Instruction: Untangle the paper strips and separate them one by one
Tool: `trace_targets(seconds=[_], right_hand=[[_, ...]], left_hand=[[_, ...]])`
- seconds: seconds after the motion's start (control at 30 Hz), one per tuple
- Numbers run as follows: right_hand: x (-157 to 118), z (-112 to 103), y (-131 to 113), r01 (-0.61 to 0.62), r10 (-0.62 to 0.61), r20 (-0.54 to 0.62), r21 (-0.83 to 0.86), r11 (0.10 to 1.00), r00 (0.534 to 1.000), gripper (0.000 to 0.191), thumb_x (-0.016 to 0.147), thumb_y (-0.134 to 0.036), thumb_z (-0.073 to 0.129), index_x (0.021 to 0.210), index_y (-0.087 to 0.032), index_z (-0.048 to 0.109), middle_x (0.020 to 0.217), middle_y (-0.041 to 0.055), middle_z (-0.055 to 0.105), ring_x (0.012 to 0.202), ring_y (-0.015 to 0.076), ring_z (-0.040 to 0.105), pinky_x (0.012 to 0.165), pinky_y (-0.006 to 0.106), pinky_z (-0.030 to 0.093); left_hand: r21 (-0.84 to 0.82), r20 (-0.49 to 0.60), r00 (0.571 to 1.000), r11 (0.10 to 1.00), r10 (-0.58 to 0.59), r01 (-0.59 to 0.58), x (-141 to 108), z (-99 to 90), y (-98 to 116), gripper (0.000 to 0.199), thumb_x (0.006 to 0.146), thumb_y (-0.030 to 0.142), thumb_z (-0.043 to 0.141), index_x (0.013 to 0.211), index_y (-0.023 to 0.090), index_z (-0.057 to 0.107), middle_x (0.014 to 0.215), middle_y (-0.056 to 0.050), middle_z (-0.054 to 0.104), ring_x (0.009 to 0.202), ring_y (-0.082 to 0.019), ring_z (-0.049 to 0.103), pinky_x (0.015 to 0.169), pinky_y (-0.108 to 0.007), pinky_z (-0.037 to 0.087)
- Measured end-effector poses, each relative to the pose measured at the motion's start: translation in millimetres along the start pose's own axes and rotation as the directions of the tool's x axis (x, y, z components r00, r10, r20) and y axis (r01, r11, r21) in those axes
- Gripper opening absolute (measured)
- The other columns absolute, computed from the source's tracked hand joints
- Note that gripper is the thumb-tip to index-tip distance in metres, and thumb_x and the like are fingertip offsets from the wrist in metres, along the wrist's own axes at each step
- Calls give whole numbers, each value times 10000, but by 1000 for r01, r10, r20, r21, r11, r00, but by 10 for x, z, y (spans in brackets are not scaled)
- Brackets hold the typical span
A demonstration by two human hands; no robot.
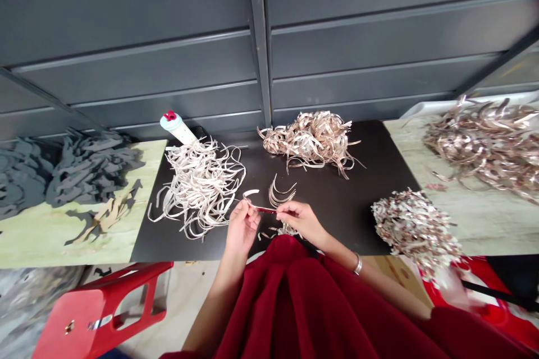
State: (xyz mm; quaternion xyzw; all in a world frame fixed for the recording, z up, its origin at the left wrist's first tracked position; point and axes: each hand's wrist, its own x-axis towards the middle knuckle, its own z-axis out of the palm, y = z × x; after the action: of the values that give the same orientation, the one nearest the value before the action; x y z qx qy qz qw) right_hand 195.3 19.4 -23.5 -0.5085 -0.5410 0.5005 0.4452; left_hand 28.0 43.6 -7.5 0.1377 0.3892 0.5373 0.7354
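Observation:
My left hand [244,223] pinches one end of a thin strip [264,209], which runs across to my right hand [302,221]. The fingers of my right hand are closed on its other end. Something dark red shows along the strip between the hands. Just beyond them, a few curved strips [281,195] lie on the black table [252,174]. Small pale scraps [287,229] lie close to my body below the hands. To the left is a loose heap of pale strips [202,182]; farther back sits a bundle of rose-gold strips [315,140].
A pale blue cylinder [179,128] stands at the back left. Short shiny pieces [415,227] are heaped at the right edge. Dark grey pieces [92,165] lie far left, metallic strips [488,140] far right. A red stool [101,308] is lower left.

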Motion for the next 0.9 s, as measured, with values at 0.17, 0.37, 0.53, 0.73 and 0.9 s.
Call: trace_targets(seconds=[0.17,0.37,0.53,0.73,0.9], right_hand=[[-29,-63,-119,406,-441,-29,-343,847,897,111,855,-172,564,823,-178,670,773,51,690,718,161,616,675,297,500],[-74,-122,-237,676,-704,138,-457,579,696,194,871,-83,519,944,-185,667,843,62,702,789,179,606,696,326,505],[-95,-64,-279,571,-614,-8,-357,739,789,129,872,-146,561,918,-185,675,811,60,690,723,156,624,658,287,527],[-165,-56,-348,425,-469,-47,-351,834,882,170,885,-184,530,929,-202,693,820,55,703,733,157,660,672,262,538],[-177,-92,-386,423,-435,69,-414,806,898,212,913,-204,485,935,-194,696,827,63,707,718,154,652,656,256,517]], left_hand=[[211,115,990,976,-78,52,-141,48,-82,429,680,472,732,907,139,584,574,45,514,458,-50,416,460,-177,339],[331,130,980,939,-149,98,-328,204,-79,307,686,343,724,609,137,510,492,61,442,429,-37,327,453,-192,254],[548,112,994,833,17,-76,-359,217,-49,223,714,333,671,634,133,611,494,34,497,471,-77,398,506,-216,313],[822,288,932,442,220,-359,-423,273,53,301,798,318,592,544,159,625,580,-5,540,516,-110,476,495,-224,335],[839,423,858,231,290,-492,-449,308,76,260,802,220,558,568,180,664,562,-6,544,500,-110,482,492,-217,332]])
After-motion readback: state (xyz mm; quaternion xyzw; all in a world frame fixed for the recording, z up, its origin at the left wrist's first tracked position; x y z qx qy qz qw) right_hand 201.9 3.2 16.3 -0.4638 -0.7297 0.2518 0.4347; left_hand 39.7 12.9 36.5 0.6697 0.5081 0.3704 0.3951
